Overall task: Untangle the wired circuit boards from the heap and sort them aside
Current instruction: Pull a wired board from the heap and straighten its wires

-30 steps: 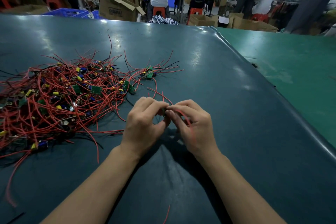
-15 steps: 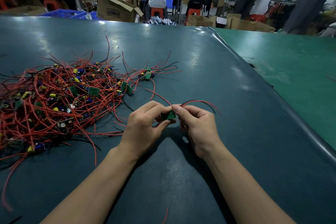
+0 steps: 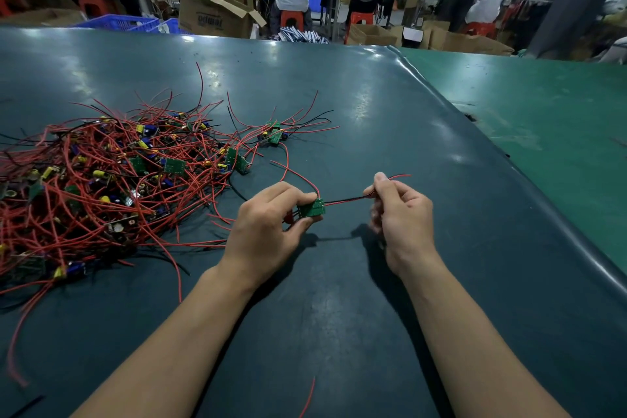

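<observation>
A heap of small green circuit boards tangled in red and black wires (image 3: 112, 187) covers the left of the dark green table (image 3: 390, 119). My left hand (image 3: 268, 231) pinches one small green circuit board (image 3: 314, 208) just above the table, right of the heap. From that board a red and a black wire (image 3: 344, 201) run taut to my right hand (image 3: 400, 214), which pinches them between thumb and fingers; their ends stick out past the fingers. A separate small cluster of boards (image 3: 274, 136) lies beyond my hands at the heap's right edge.
A loose red wire piece (image 3: 308, 399) lies near the table's front. A lighter green table (image 3: 549, 119) adjoins on the right. Beyond the far edge stand cardboard boxes (image 3: 213, 13), blue crates (image 3: 118, 23) and several seated people at benches.
My hands have drawn apart: the right hand slid rightward along the wires, pulling them straight, while the left hand keeps the board. The camera view shifted slightly.
</observation>
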{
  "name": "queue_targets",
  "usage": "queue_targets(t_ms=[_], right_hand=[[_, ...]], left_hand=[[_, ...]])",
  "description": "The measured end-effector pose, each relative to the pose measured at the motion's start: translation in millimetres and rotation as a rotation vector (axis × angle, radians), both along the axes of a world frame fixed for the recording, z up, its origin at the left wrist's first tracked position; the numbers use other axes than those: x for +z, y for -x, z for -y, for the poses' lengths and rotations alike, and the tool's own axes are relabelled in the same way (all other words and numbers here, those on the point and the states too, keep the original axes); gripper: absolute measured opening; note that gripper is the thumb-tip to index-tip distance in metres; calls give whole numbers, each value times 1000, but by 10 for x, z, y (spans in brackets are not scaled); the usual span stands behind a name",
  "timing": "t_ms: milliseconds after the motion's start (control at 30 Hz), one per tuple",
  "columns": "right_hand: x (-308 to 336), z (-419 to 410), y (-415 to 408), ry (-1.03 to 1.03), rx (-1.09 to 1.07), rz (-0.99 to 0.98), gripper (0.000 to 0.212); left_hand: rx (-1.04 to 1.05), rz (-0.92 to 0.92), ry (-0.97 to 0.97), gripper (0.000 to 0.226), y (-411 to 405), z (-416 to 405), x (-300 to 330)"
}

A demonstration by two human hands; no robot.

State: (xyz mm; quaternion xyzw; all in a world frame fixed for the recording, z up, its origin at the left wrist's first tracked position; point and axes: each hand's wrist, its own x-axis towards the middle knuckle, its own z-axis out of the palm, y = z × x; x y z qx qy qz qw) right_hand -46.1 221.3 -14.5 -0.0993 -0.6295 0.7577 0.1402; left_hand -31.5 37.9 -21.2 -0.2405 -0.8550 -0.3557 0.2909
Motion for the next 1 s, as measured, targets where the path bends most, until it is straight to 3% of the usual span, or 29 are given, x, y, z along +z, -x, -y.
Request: queue_targets(t_ms=[267,400,500,667,767,933,1000], right_hand=[[-94,-86,17,-410,-127,-48,35],[-32,-74,18,6,-39,33,19],[-14,-77,12,75,-38,37,20],[-36,-84,-21,-332,-143,-46,17],[-34,-84,-41,-435,-151,-61,13],[8,-140,6,-24,-111,20,5],[8,-134,12,67,-107,37,12]], left_hand=[[-44,16,58,28,-13,3,14],[-43,20,59,28,-16,6,12],[-55,25,56,28,-18,3,16],[-58,29,72,29,-16,12,16],[-57,28,83,29,-7,16,9],[-45,26,62,26,2,30,-8],[-47,27,59,26,4,28,-14]])
